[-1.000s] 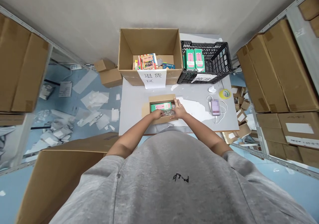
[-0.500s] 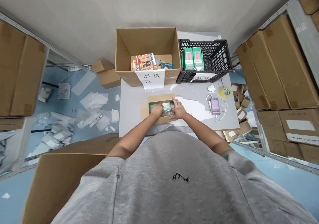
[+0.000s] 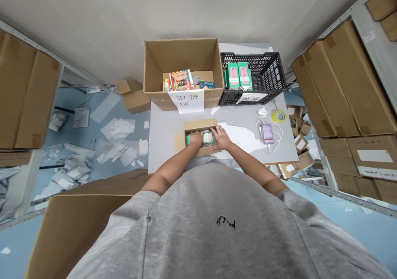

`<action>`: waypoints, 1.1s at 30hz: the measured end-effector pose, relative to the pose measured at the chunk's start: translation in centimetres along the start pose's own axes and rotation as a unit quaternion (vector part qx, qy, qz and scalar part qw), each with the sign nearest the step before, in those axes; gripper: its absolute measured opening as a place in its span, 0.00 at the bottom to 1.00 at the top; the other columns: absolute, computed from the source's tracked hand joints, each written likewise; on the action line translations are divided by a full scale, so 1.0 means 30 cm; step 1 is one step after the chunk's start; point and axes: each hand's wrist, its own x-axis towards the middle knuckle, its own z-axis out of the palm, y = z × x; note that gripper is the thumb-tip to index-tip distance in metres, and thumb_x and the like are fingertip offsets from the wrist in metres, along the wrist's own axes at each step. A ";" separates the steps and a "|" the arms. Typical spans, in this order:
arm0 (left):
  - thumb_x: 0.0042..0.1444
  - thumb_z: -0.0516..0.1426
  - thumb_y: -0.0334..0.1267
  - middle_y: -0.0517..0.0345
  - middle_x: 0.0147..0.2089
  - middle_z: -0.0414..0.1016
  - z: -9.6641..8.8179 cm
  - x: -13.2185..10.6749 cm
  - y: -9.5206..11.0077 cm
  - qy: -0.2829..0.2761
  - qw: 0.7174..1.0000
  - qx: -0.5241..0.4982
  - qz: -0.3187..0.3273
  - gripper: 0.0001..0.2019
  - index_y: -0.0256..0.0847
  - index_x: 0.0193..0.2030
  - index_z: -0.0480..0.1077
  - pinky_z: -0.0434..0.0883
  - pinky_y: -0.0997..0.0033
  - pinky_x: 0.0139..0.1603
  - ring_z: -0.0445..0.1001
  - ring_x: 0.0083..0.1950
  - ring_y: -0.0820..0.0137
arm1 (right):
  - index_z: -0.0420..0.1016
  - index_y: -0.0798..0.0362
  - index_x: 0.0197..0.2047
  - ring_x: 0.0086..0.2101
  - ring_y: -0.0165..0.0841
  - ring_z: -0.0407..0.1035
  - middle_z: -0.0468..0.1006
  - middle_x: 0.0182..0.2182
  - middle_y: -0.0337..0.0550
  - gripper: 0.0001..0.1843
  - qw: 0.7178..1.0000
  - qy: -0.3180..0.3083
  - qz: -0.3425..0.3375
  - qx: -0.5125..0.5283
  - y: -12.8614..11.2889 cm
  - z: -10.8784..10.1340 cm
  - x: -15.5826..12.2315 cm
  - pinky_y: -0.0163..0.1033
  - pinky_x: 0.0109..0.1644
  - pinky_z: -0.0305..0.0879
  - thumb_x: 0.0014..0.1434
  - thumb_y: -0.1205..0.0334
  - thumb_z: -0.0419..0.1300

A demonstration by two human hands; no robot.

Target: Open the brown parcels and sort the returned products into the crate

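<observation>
A small open carton [image 3: 204,150] lies in front of me on the table, its flaps folded out. Inside it is a green-and-pink box [image 3: 208,138], partly covered by my left hand [image 3: 196,138]. That hand reaches into the carton and presses on the green box, fingers laid over its left part. At the carton's right end rests my right hand [image 3: 221,138], open, fingers spread across the edge. Some clear plastic shows along the near inner side of the carton.
Behind stand a large carton [image 3: 156,99] with books and a black crate [image 3: 269,89] holding green boxes [image 3: 238,76]. Right on the table [image 3: 167,126] are a phone [image 3: 267,133] with a white cable and a tape roll [image 3: 278,116]. A big carton [image 3: 77,212] stands at lower left; shelves flank both sides.
My left hand has shifted slightly inside the carton and flattened over the green box. The clear plastic shows less than before. My right hand stays at the carton's right end.
</observation>
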 end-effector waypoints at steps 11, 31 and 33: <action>0.55 0.68 0.44 0.45 0.60 0.73 -0.093 -0.124 -0.122 0.165 0.984 -0.055 0.040 0.30 0.44 0.65 0.70 0.68 0.57 0.64 0.68 0.64 0.51 | 0.29 0.51 0.83 0.76 0.66 0.22 0.16 0.79 0.57 0.89 1.000 -0.007 0.015 0.006 -0.007 -0.002 0.001 0.64 0.78 0.32 0.35 0.34 0.81; 0.51 0.71 0.42 0.48 0.65 0.72 -0.336 -0.255 -0.181 0.289 0.910 -0.238 0.175 0.39 0.43 0.68 0.63 0.69 0.56 0.67 0.70 0.66 0.54 | 0.30 0.53 0.83 0.78 0.57 0.28 0.34 0.80 0.61 0.77 0.995 0.066 0.010 0.076 -0.072 -0.132 -0.027 0.67 0.78 0.26 0.50 0.27 0.71; 0.50 0.72 0.43 0.50 0.63 0.74 -0.385 -0.271 -0.189 0.289 0.901 -0.259 0.194 0.38 0.43 0.66 0.64 0.69 0.58 0.66 0.72 0.65 0.55 | 0.32 0.52 0.83 0.78 0.55 0.33 0.39 0.80 0.58 0.73 0.987 0.122 -0.018 0.103 -0.114 -0.189 -0.031 0.64 0.78 0.31 0.53 0.27 0.68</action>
